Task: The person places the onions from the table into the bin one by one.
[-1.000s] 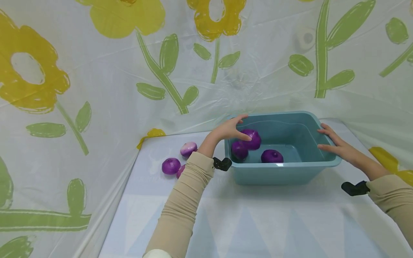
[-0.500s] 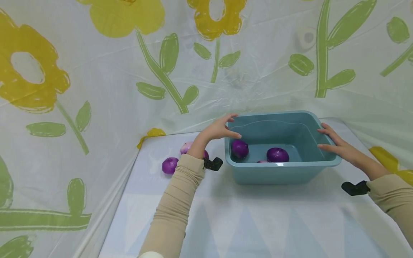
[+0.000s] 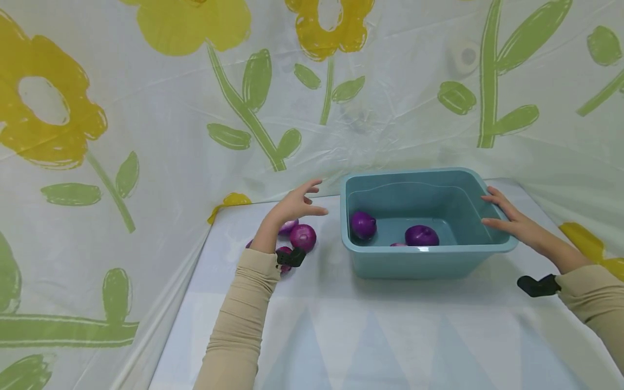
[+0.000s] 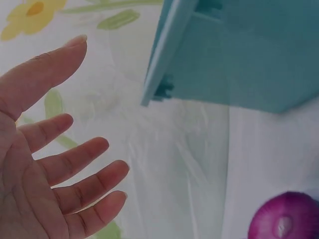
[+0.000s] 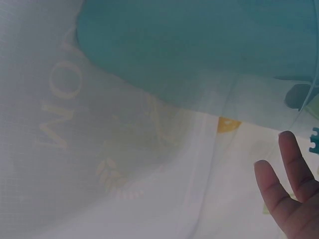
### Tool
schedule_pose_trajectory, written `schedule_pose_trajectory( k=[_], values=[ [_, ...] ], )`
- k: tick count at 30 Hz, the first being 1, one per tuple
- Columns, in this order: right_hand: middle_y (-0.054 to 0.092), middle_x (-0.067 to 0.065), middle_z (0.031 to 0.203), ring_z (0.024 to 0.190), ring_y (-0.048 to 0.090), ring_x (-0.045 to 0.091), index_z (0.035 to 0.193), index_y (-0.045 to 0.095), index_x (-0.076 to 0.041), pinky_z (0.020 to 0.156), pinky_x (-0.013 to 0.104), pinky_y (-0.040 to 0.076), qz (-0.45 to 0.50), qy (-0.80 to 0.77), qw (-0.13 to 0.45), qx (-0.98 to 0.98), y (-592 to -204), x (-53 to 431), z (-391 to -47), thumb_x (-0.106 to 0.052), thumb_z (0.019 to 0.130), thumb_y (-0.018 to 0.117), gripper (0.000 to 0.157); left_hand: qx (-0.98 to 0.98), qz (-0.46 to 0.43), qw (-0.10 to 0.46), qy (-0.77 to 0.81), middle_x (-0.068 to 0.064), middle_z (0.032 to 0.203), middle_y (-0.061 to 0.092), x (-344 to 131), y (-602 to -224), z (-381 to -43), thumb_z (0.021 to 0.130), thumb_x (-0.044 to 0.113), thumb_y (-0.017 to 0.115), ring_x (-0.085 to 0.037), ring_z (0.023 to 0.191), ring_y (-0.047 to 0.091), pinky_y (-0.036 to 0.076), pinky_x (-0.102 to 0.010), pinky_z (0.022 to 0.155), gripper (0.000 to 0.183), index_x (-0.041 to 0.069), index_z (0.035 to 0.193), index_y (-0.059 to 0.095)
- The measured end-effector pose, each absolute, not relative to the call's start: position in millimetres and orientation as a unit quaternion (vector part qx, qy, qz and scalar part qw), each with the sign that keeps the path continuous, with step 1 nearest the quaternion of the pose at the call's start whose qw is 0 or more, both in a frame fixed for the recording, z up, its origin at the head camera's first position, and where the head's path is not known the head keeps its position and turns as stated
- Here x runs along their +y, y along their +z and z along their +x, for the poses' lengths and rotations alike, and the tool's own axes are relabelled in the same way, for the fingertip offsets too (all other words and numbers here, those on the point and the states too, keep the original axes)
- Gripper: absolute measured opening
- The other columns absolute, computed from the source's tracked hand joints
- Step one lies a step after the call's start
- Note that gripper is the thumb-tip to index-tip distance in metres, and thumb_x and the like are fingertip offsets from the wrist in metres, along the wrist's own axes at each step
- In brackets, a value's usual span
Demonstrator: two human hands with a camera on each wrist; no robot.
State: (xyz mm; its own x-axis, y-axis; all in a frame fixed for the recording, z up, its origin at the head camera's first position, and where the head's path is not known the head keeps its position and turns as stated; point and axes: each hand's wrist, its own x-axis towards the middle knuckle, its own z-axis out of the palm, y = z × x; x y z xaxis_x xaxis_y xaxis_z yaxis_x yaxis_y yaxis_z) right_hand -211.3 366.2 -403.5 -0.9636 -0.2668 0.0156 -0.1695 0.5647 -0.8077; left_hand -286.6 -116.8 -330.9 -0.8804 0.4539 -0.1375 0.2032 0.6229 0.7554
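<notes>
My left hand point(image 3: 291, 207) is held over the table to the left of the blue-green plastic bin point(image 3: 414, 265), fingers spread and nothing in them; the left wrist view shows its bare palm point(image 4: 25, 189). Below and beside it lie several red onions, the plainest one a shiny onion point(image 3: 303, 238), others partly hidden by the wrist. Inside the bin are a dark purple onion point(image 3: 363, 225) at the left and another onion point(image 3: 421, 235) near the middle; a pink sliver of a third point(image 3: 398, 244) peeks over the front rim. My right hand point(image 3: 519, 223) rests its extended fingers against the bin's right rim.
The white table point(image 3: 331, 314) has pale blue triangles printed along its front. A curtain point(image 3: 380, 97) with yellow flowers and green stems hangs behind the bin and along the left side. Each wrist carries a small black camera mount point(image 3: 538, 285).
An onion has left my left hand and lies in the bin, where another onion shifted right. My left hand has withdrawn leftward to the table onions. The right hand stays at the rim.
</notes>
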Motion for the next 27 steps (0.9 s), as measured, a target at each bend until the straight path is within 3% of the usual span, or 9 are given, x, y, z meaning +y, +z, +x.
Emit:
schedule_pose_trajectory(
  k=[27],
  values=[
    [-0.022,0.001,0.151,0.133,-0.019,0.044,0.146,0.006,-0.005,0.090,0.077,-0.003,-0.119,-0.451,0.056,0.883,-405,366,-213,-0.018,0.095,0.043,0.064,0.891,0.072,0.158,0.419,-0.019,0.143,0.034,-213,-442,-247,0.080,0.031,0.070,-0.040,0.128,0.033,0.031,-0.054,0.101,0.083,0.010,0.145,0.022]
  ],
)
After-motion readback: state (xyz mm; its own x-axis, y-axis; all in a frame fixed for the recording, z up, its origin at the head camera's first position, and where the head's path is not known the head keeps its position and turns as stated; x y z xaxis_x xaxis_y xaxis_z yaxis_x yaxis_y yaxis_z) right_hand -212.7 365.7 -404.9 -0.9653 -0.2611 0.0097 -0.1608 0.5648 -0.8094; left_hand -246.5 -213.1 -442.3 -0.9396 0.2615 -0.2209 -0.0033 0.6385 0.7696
